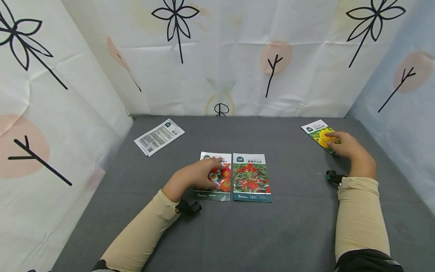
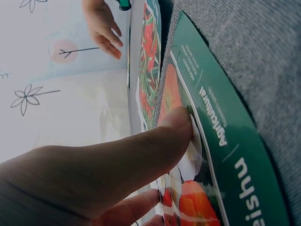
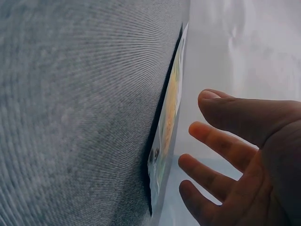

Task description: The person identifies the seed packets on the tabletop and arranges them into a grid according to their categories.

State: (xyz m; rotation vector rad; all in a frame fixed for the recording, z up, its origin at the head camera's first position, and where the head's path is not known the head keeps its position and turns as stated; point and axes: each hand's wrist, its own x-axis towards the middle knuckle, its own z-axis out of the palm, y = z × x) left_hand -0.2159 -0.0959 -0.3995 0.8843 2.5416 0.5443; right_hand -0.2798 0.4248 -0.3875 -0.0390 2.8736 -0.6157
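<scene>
A seed packet with red and white poppies (image 1: 213,195) lies flat on the grey table, its green bottom band towards me. My left hand (image 1: 201,174) rests over it, covering its left and middle part. In the left wrist view the thumb (image 2: 176,125) lies on the printed front just above the green band, with the fingers spread farther along. At the far right, my right hand (image 1: 348,145) hovers over a seed packet with yellow flowers (image 1: 320,134). The right wrist view shows its fingers (image 3: 216,139) spread and a gap between them and that packet.
Close beside the poppy packet lies a seed packet with red balsam-like flowers (image 1: 251,175). A packet with its white printed back up (image 1: 159,136) lies tilted at the far left. Patterned white cloth walls (image 1: 217,79) enclose the grey tabletop (image 1: 272,234) at the back and sides.
</scene>
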